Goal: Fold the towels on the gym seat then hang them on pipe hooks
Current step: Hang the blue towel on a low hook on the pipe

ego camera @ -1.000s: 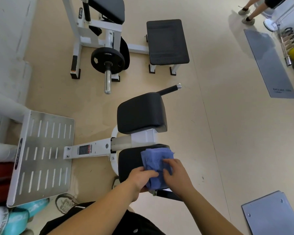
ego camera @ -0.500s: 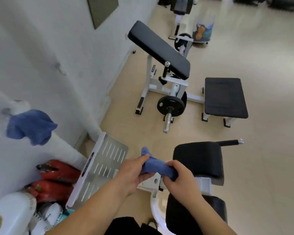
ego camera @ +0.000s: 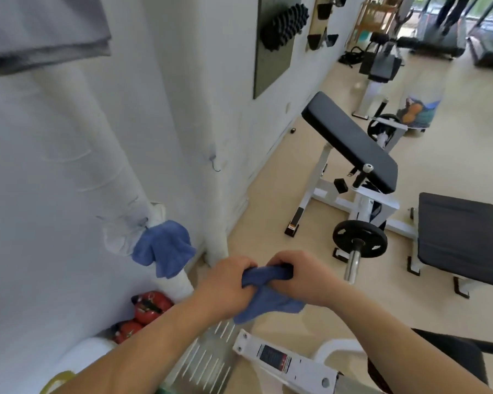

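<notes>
A folded blue towel [ego camera: 268, 301] is held up in front of me by both hands. My left hand [ego camera: 225, 282] and my right hand [ego camera: 305, 277] each grip its top edge, and the rest droops below them. A second blue towel [ego camera: 164, 248] hangs from a hook on the white wrapped pipe [ego camera: 97, 155] at the left wall. A small bare hook [ego camera: 215, 163] sticks out of the other white pipe [ego camera: 211, 123] to the right of it. The gym seat [ego camera: 453, 362] shows only as a dark corner at the lower right.
A grey cloth [ego camera: 43, 29] hangs at the top left. Red fire extinguishers [ego camera: 145, 314] stand at the pipe's foot. The slotted metal footplate [ego camera: 208, 356] lies below my hands. A preacher-curl bench [ego camera: 350, 143] with a weight plate [ego camera: 359, 238] and a flat black bench [ego camera: 461, 237] stand to the right.
I lifted the folded towel off the seat with both hands and raised it. My view has swung up and left to the wall, pipes and hanging towel.
</notes>
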A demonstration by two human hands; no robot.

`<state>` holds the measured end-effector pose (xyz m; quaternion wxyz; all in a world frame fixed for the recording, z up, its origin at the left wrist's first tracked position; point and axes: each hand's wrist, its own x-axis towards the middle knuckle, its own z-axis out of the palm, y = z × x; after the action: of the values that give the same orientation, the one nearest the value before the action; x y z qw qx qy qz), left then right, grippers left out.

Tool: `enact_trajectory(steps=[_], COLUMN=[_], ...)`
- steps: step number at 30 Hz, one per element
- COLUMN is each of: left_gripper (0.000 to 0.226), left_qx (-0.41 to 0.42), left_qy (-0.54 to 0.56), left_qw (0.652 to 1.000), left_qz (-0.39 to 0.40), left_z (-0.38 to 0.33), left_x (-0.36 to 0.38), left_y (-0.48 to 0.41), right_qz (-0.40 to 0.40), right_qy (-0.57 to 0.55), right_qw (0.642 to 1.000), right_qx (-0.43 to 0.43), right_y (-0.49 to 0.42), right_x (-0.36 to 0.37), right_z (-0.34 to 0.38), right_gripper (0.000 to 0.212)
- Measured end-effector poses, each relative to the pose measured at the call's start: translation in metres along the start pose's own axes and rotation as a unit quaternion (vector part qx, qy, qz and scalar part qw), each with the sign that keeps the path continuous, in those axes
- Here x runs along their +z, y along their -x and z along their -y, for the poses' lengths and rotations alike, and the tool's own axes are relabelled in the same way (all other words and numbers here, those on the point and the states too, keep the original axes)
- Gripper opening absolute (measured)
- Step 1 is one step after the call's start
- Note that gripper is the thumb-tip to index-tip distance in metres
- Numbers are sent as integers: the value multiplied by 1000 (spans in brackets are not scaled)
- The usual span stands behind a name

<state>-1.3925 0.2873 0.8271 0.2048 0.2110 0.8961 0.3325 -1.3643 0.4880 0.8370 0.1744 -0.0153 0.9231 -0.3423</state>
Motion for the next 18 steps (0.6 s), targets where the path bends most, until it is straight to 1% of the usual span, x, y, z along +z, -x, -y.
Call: enact_trajectory(steps=[2,5,8,11,13,15,18], left_gripper=[15,20,25,19,16,16,18], left_qx=[-24,-59,-81,-126,-155,-181,-222], left_qy=[9,41,70,107,132,156,208], left_qw=[1000,996,991,979,969,956,928], left_qz=[-10,-50,-76,-122,-143,-168,-216], left_z=[2,5,5,5,9,18,35], left_x=[-22,-47,-67,-82,-90,-101,-117], left_y=[-18,-54,-98,-142,-170,-196,-226], right_qz=[-5,13,16,-25,-68,-101,-127], right_qy=[10,18,-55,-148,-194,-248,-303], right_qw=[1000,999,998,988,978,962,943], right_qx=[11,26,27,25,30,45,53], right_y=[-24,-65,-112,-164,-198,-234,-281], right_x=[-16,-44,-73,-94,-101,-103,-102], right_z=[2,-3,-14,-22,-25,-26,-21], right_gripper=[18,27,22,16,19,27,30])
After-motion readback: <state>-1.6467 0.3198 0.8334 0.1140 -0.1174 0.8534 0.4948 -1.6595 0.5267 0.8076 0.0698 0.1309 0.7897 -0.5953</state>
